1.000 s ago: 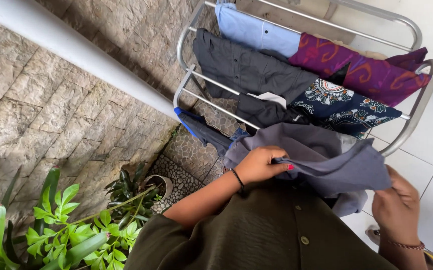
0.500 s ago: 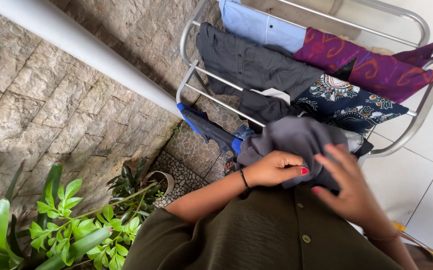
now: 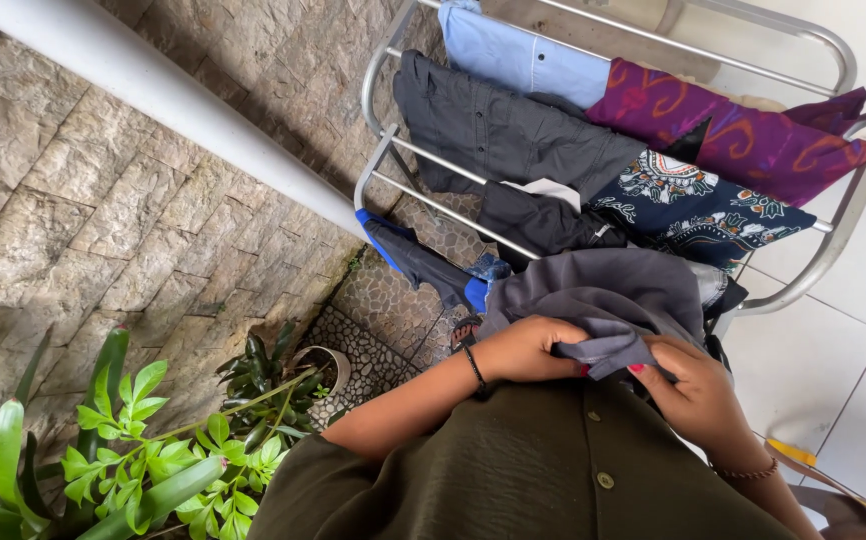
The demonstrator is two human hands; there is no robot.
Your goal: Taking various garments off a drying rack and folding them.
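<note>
Down at lower centre, left hand [image 3: 525, 350] and right hand [image 3: 693, 392] are both gripping the grey garment [image 3: 603, 295], bunching it off the drying rack [image 3: 833, 240]; other clothes [image 3: 513, 130] are hanging there, untouched.

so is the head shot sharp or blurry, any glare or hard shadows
Head view: soft, even daylight with no hard shadows; the grey cloth and both hands, left hand and right hand, are sharp with no motion blur. Mild sheen on the metal rack, and the white wall at top right is bright, nearly washed out. The wide lens tilts and bends the pipe.
</note>
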